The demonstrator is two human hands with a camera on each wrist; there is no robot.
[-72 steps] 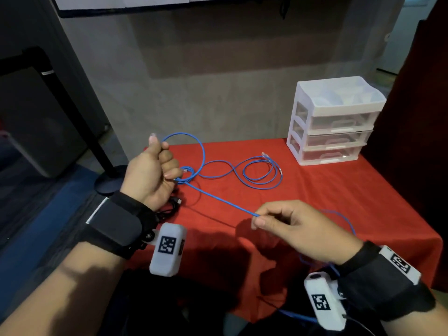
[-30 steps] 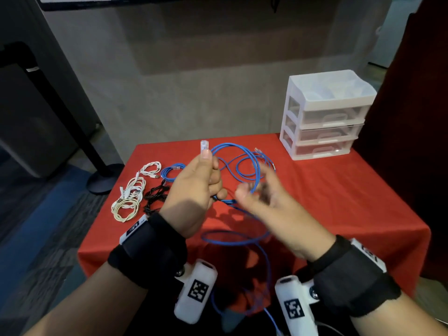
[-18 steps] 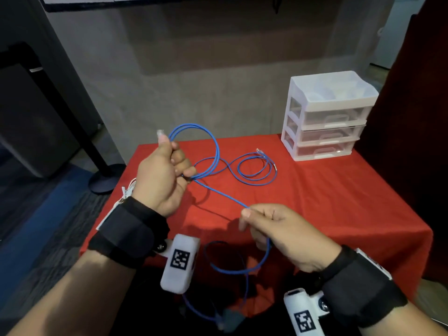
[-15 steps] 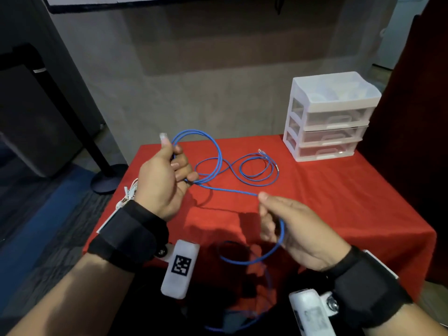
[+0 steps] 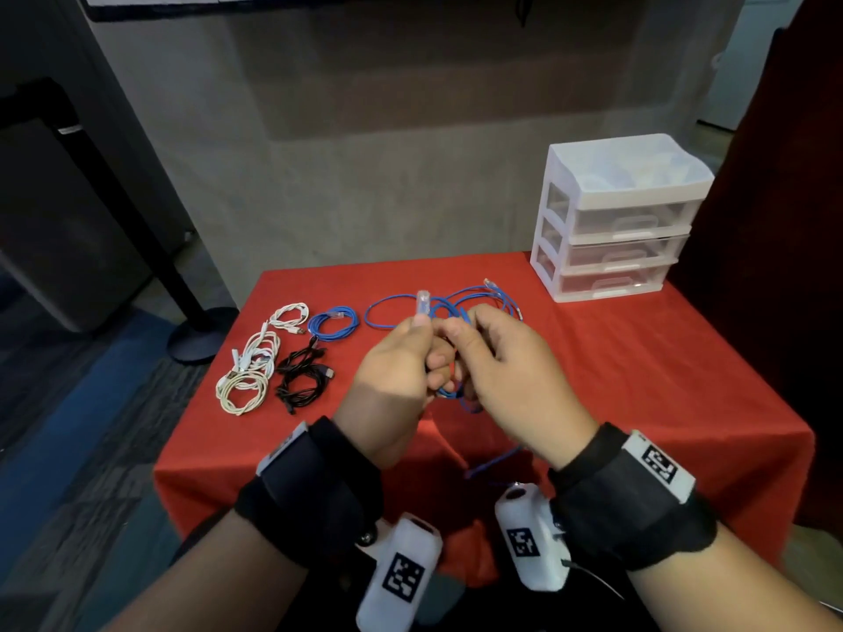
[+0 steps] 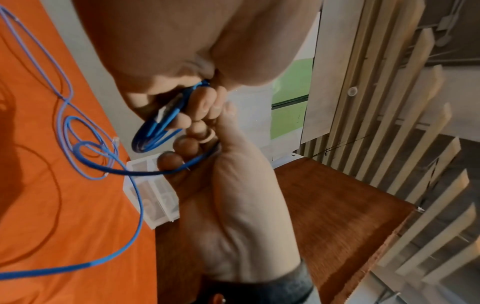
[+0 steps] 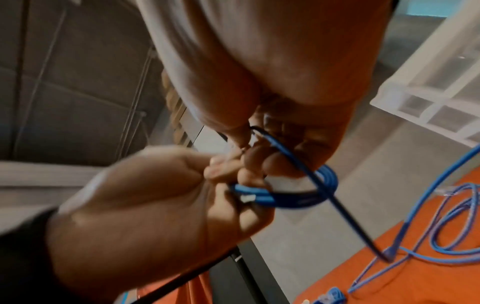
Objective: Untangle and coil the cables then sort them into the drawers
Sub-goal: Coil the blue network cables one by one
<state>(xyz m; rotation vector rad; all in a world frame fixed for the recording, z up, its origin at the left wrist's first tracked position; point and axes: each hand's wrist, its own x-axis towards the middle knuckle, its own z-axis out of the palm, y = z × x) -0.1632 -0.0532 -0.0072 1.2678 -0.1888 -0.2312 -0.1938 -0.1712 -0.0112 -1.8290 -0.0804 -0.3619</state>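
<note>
- The left hand grips the blue cable, stacked loops and clear plug, above the table centre.
- The right hand pinches the next strand at 3 o'clock.
- The cable looks light and springy; loops are best held where they cross.
</note>
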